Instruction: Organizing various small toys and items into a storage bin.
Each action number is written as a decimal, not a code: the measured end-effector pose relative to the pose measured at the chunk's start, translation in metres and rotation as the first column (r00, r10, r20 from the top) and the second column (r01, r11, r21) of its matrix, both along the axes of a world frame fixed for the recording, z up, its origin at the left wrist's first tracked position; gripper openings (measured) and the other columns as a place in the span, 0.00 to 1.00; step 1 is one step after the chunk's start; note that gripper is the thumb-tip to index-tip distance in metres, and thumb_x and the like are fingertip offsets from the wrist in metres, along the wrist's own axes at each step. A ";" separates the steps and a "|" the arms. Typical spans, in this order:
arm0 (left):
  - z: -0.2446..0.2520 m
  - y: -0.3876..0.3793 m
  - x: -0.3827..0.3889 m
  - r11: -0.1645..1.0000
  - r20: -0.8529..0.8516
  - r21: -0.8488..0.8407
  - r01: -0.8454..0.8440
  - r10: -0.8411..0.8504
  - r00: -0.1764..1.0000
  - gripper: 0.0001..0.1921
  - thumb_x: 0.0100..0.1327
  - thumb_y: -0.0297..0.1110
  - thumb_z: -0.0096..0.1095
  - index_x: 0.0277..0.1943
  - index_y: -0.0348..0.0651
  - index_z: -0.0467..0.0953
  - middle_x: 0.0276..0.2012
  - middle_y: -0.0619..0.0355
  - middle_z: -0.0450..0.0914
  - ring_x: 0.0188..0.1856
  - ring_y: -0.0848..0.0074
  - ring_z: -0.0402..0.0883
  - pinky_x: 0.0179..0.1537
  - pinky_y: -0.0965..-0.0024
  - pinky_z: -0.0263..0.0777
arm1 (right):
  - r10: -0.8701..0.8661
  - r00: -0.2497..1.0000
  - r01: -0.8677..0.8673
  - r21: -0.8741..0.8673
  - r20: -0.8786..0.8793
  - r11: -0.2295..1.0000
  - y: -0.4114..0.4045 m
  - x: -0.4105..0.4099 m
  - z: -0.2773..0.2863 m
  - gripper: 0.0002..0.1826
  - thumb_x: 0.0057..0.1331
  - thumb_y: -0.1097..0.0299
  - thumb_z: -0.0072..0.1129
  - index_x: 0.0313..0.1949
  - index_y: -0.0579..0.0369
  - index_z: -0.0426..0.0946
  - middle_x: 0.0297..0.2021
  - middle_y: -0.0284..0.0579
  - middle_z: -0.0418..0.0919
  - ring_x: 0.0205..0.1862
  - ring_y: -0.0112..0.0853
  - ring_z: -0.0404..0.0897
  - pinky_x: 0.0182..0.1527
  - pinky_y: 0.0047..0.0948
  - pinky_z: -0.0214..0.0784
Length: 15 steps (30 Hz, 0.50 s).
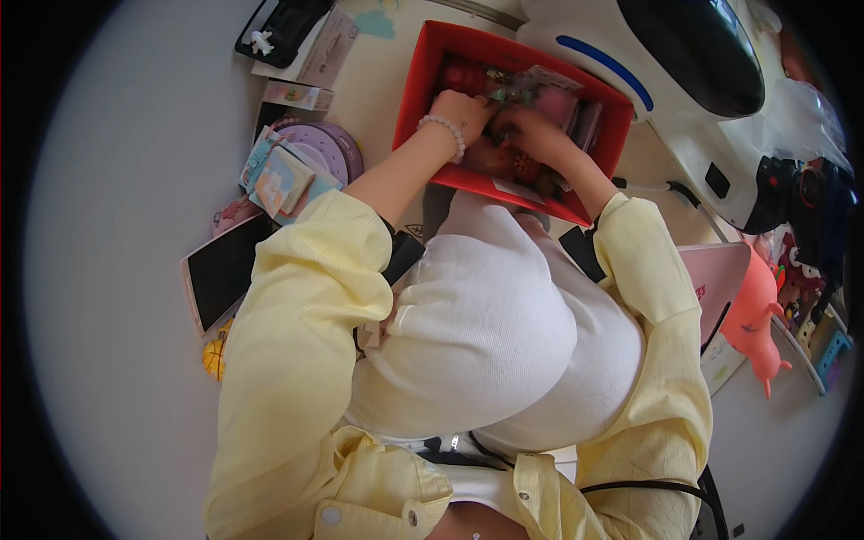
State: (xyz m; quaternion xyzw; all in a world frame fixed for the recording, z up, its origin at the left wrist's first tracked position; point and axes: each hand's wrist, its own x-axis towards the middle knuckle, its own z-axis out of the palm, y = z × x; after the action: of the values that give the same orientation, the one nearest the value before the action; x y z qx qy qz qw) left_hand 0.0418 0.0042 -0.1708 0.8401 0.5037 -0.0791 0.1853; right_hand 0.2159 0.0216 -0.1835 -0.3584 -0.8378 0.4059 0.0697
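A red open box [413, 88] stands just beyond my knees, and both my hands reach down into it. Inside, my left hand [464, 113], with a beaded bracelet [459, 135] at the wrist, bends over the left half of the contents. My right hand [533, 135] is blurred and close to it, fingers pointing left. The fingertips of both sink among small items, so any hold is hidden. Around them lie a red item [464, 75], a pink item [557, 104], an orange-brown item [491, 158] and clear plastic packaging [591, 127] along the right wall.
Left of the box are a purple round container [324, 148], small cards or booklets [285, 181], a dark-screened tablet [226, 277] and a small carton [297, 94]. At right stand a large white-and-black appliance [594, 67], a pink panel [715, 280] and a coral-coloured toy [752, 317].
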 end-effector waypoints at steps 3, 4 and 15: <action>0.006 0.006 0.002 0.999 -0.036 -0.036 0.032 -0.034 0.999 0.18 0.57 0.29 0.46 0.51 0.50 0.71 0.44 0.54 0.76 0.34 0.63 0.81 0.32 0.63 0.74 | -0.030 0.998 0.018 -0.233 -0.048 0.972 0.004 0.005 0.003 0.12 0.48 0.83 0.48 0.33 0.57 0.76 0.33 0.50 0.78 0.37 0.42 0.77 0.40 0.33 0.69; 0.009 0.007 0.001 0.998 -0.016 -0.055 0.030 -0.031 0.999 0.18 0.57 0.29 0.47 0.50 0.51 0.71 0.43 0.54 0.76 0.34 0.63 0.81 0.32 0.63 0.74 | -0.070 0.997 0.065 -0.235 -0.013 0.970 0.002 0.005 0.002 0.11 0.48 0.82 0.49 0.31 0.58 0.76 0.32 0.50 0.78 0.37 0.41 0.78 0.40 0.33 0.69; -0.001 0.009 -0.004 0.961 -0.132 -0.014 0.275 -0.275 0.952 0.12 0.55 0.30 0.48 0.38 0.56 0.79 0.44 0.58 0.75 0.35 0.68 0.81 0.32 0.66 0.74 | -0.138 0.973 0.142 -0.011 0.183 0.990 -0.016 -0.012 0.016 0.18 0.47 0.71 0.59 0.40 0.58 0.70 0.38 0.53 0.74 0.39 0.45 0.76 0.41 0.39 0.69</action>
State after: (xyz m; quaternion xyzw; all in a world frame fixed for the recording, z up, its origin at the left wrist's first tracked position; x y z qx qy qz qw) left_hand 0.0379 0.0137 -0.1714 0.8953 0.3932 -0.1587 0.1368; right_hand 0.2043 0.0058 -0.1677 -0.4531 -0.8084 0.3753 0.0170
